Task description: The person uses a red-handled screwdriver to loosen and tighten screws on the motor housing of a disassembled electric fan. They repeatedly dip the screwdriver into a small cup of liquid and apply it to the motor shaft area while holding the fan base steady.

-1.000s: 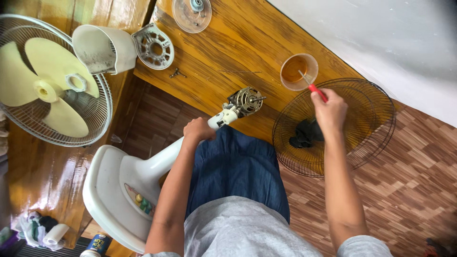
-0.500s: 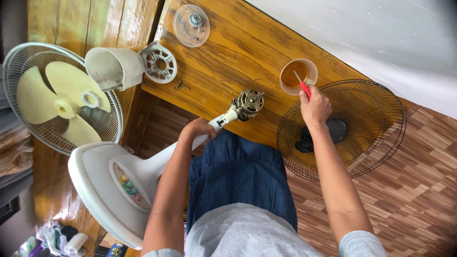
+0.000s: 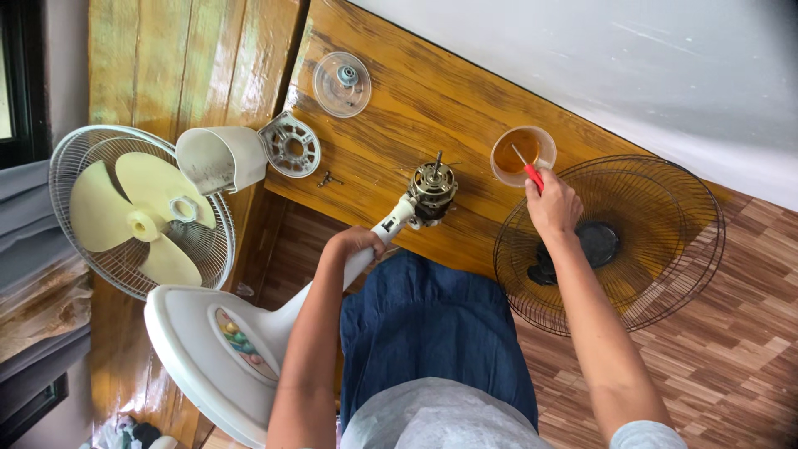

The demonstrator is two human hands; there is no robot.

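My left hand point(image 3: 356, 242) grips the white neck of a fan stand point(image 3: 249, 333) that lies across my lap. Its bare motor point(image 3: 432, 187), copper windings and shaft exposed, rests on the wooden bench. My right hand point(image 3: 553, 204) holds a red-handled screwdriver point(image 3: 530, 172) whose tip dips into a small clear bowl of amber liquid point(image 3: 522, 154) on the bench. The bowl sits to the right of the motor.
A black wire fan guard point(image 3: 657, 241) leans at the right, behind my right arm. On the bench lie a clear round cap point(image 3: 342, 83), a grey motor cover point(image 3: 289, 146), a white motor housing point(image 3: 218, 156) and small screws point(image 3: 329, 178). A second guard with a cream blade point(image 3: 137, 212) lies at left.
My right hand has moved left, off the black guard, and the screwdriver tip stays in the bowl. The view has shifted; my left hand keeps its grip on the fan neck.
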